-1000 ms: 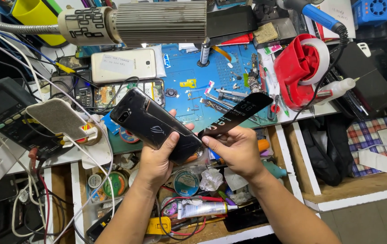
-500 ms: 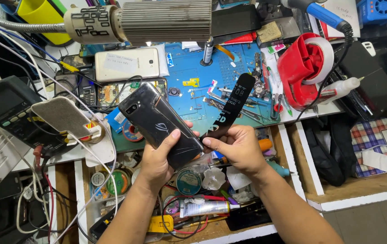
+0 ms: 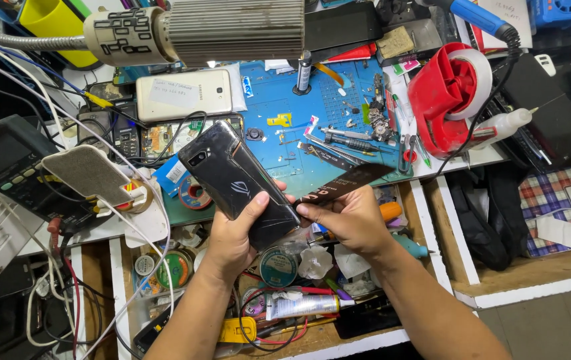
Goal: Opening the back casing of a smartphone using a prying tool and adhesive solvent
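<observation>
My left hand (image 3: 233,235) grips a black smartphone (image 3: 235,182) by its lower end, glossy back facing up, camera end pointing up-left. My right hand (image 3: 349,218) pinches a thin dark strip (image 3: 347,184) between thumb and fingers; the strip sticks out to the upper right, its near end right beside the phone's lower right corner. Both hands hover over an open drawer in front of the blue work mat (image 3: 299,127).
A red tape dispenser (image 3: 451,99) stands at the right of the mat, tweezers and small tools (image 3: 342,141) on it. A gold phone (image 3: 183,94) lies upper left, a lamp head (image 3: 199,30) overhangs the top. The drawer holds solder reels (image 3: 277,265), a glue tube (image 3: 302,306) and wires.
The dark strip has swung from pointing steeply up to lying flatter, pointing right. The phone has stayed in my left hand with little movement.
</observation>
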